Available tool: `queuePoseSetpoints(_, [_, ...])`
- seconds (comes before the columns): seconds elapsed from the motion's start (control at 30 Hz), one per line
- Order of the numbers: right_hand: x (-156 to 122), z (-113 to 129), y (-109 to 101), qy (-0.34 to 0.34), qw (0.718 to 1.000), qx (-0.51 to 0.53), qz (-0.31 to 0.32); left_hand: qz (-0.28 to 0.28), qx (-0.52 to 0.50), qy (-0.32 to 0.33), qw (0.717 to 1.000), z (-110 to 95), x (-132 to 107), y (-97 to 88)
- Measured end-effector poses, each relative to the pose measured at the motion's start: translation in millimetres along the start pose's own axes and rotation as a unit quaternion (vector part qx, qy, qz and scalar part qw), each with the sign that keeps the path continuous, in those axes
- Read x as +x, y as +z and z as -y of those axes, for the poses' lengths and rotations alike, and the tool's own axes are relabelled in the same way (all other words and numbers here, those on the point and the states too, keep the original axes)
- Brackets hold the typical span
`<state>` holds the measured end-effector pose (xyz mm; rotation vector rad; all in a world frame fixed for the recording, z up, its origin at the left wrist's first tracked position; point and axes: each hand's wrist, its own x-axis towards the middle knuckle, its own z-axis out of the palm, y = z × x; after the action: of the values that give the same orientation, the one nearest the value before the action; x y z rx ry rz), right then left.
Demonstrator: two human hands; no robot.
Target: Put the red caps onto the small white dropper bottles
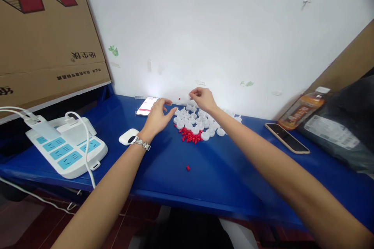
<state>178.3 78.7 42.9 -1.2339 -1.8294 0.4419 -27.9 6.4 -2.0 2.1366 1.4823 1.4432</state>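
Note:
My left hand point(158, 117) hovers just left of the pile, thumb and fingers apart, nothing visible in it. My right hand point(203, 98) is above the back of the pile, its fingertips pinched together; whatever they hold is too small to make out. Beneath both hands lies a heap of translucent white plastic pieces point(205, 135), round discs with short stems. Many small red caps point(191, 135) are gathered along its front edge. One red piece point(188, 168) lies apart, nearer the table's front. A tiny red bit point(179, 99) shows against the wall between my hands.
The blue table point(163, 179) meets a white wall. On the left are a white power strip point(70, 159) with cables, a white earphone case point(128, 136) and a lit phone point(146, 106). A second phone point(288, 139), a drink bottle point(304, 109) and a dark parcel point(341, 128) are right.

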Motion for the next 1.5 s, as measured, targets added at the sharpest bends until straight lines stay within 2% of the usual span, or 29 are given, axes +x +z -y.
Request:
queuePoseSetpoints(0.07, [19.4, -7.6, 10.4, 0.023, 0.994, -0.099, 0.032, 0.009, 0.014, -0.012, 1.000, 5.2, 0.6, -1.7])
queuePoseSetpoints(0.2, [38.5, -15.6, 35.0, -0.004, 0.955, -0.269, 0.125, 0.038, 0.027, -0.007, 0.999, 11.9, 0.1, 0.3])
queuePoseSetpoints(0.3, [45.3, -19.5, 44.8, -0.009, 0.935, -0.308, 0.175, 0.038, 0.039, -0.012, 0.998, 14.4, 0.6, 1.4])
queuePoseSetpoints(0.37, [51.0, -21.0, 47.1, -0.003, 0.931, -0.316, 0.184, 0.040, 0.041, -0.023, 0.998, 14.5, 1.0, 1.1])
queuePoseSetpoints(0.5, [64.6, -15.6, 53.9, 0.013, 0.931, -0.336, 0.144, 0.050, 0.036, -0.022, 0.998, 12.9, 0.2, 1.3])
queuePoseSetpoints(0.63, [70.5, -1.0, 73.3, 0.067, 0.932, -0.344, 0.087, 0.067, 0.050, -0.007, 0.996, 13.7, -1.9, 5.8])
queuePoseSetpoints(0.77, [68.5, 9.4, 90.9, 0.110, 0.934, -0.332, 0.066, 0.081, 0.050, -0.013, 0.995, 15.9, -2.9, 10.0])
queuePoseSetpoints(0.93, [62.9, 12.6, 86.3, 0.135, 0.942, -0.304, 0.045, 0.090, 0.044, -0.019, 0.995, 17.4, -2.3, 10.1])
queuePoseSetpoints(1.03, [47.9, 14.6, 68.3, 0.133, 0.964, -0.231, 0.008, 0.082, 0.035, -0.018, 0.996, 16.1, -1.9, 9.5])
queuePoseSetpoints(1.1, [27.2, 17.0, 52.3, 0.125, 0.985, -0.117, -0.020, 0.070, 0.017, -0.007, 0.997, 12.7, -2.6, 9.9])
queuePoseSetpoints(1.17, [-1.7, 19.9, 35.2, 0.110, 0.994, 0.028, -0.009, 0.054, -0.007, 0.004, 0.998, 6.2, -4.6, 11.7])
queuePoseSetpoints(1.23, [-34.5, 22.7, 19.1, 0.111, 0.981, 0.158, 0.002, 0.052, -0.027, 0.017, 0.998, -3.2, -8.0, 14.6])
queuePoseSetpoints(1.33, [-78.3, 23.8, 1.2, 0.146, 0.951, 0.271, 0.006, 0.074, -0.047, 0.046, 0.995, -20.2, -14.2, 19.2])
queuePoseSetpoints(1.43, [-104.2, 19.4, -6.8, 0.154, 0.940, 0.304, 0.008, 0.120, -0.059, 0.091, 0.987, -34.4, -19.2, 21.1])
queuePoseSetpoints(1.5, [-111.8, 14.5, -8.0, 0.120, 0.954, 0.275, -0.004, 0.143, -0.054, 0.116, 0.981, -39.8, -21.4, 20.6])
